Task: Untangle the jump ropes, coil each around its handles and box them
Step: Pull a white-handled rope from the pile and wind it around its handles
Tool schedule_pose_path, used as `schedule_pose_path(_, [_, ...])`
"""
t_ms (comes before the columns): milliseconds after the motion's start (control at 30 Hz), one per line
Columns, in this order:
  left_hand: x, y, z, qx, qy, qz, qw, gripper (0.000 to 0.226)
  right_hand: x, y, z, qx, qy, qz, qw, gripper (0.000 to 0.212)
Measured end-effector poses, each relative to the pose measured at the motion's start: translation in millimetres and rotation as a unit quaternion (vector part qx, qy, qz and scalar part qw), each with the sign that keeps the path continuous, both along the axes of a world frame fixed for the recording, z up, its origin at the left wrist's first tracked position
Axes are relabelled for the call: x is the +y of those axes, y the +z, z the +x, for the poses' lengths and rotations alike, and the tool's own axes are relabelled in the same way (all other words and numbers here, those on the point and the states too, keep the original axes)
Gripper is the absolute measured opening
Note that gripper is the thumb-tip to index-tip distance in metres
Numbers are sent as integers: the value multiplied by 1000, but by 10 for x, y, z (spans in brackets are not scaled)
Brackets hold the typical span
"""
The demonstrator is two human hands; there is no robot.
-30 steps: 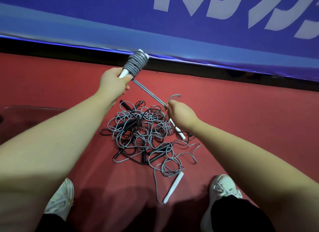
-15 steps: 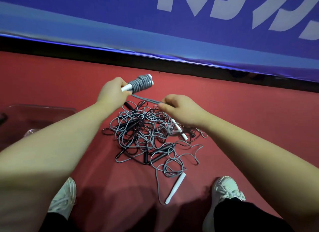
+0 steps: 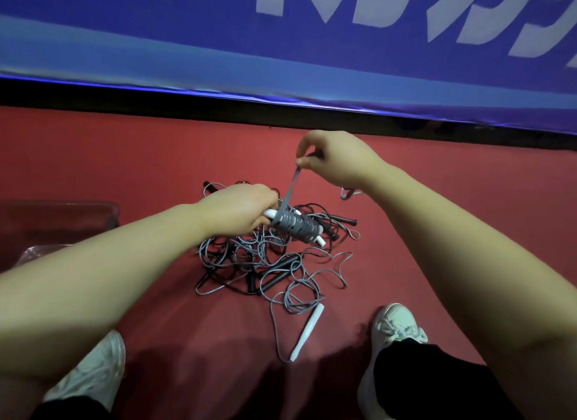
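Note:
My left hand (image 3: 237,212) grips the white handles of a grey jump rope whose cord is coiled around them as a bundle (image 3: 296,227), held low over the pile. My right hand (image 3: 334,160) pinches the free end of that grey cord and holds it taut above the bundle. Under them on the red floor lies a tangled pile of grey and black ropes (image 3: 265,257) with black handles (image 3: 274,279) in it. A loose white handle (image 3: 307,330) lies at the near side of the pile, its grey cord running back into the tangle.
A clear plastic box (image 3: 62,219) stands at the left on the red floor. A blue banner (image 3: 281,60) with white lettering runs along the far side above a dark gap. My two white shoes (image 3: 90,369) (image 3: 393,329) flank the pile.
My left hand has lowered the coiled bundle onto the pile and turned it to point right. My right hand has risen and moved away, pulling the cord end up tight.

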State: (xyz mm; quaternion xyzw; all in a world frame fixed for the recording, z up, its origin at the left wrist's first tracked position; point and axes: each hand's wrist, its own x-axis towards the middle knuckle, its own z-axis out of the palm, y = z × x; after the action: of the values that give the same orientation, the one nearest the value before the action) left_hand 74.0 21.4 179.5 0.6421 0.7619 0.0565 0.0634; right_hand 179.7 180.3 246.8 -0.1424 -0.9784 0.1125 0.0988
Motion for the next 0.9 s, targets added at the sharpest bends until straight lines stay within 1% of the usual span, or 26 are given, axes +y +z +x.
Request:
schedule_pose_path(67, [-2,54,94,-11,-49,-4,999,9,70,-46,38,-11,6,-28,1000,20])
schedule_pose_path(133, [-18,101,161,-37,-75,9,996,11,156,-104,58,-41,13,-27,999,20])
schedule_pose_path(267, [-74,179,219,-122,-56,79,988,18,338,-249,137,-115,28,-44,992,27])
schedule_pose_path(367, [-80,210,237,-137,-66,84,985,29,401,-350,197,-177,42,-71,981,29])
schedule_pose_path(400, [-74,202,238,-130,-73,79,986,34,404,-365,200,-196,47,-56,978,27])
schedule_pose_path(467, [-61,179,231,-113,-79,58,989,38,429,-392,191,-209,45,27,977,26])
schedule_pose_path(500, [-53,173,222,-106,-80,47,990,36,445,-384,182,-192,42,91,976,30])
schedule_pose_path(567, [-43,174,194,-100,-75,26,992,29,446,-313,177,-100,47,209,972,39])
schedule_pose_path(600, [-42,185,181,-102,-71,20,992,28,443,-259,181,-47,60,257,963,41])
schedule_pose_path(667, [-48,222,175,-118,-63,20,991,33,448,-196,217,60,93,313,943,43])
schedule_pose_path(700, [-53,250,189,-137,-62,27,988,40,458,-194,249,95,106,308,941,42])
schedule_pose_path(733, [-61,288,219,-163,-64,41,984,46,450,-214,279,104,104,279,949,40])
schedule_pose_path(800, [-67,383,286,-208,-73,81,972,55,424,-304,314,95,66,230,966,35])
schedule_pose_path(867, [-73,475,332,-210,-78,101,969,52,408,-353,325,90,43,178,979,34])
schedule_pose_path(900, [-85,507,356,-212,-81,109,968,49,373,-356,322,91,45,129,986,35])
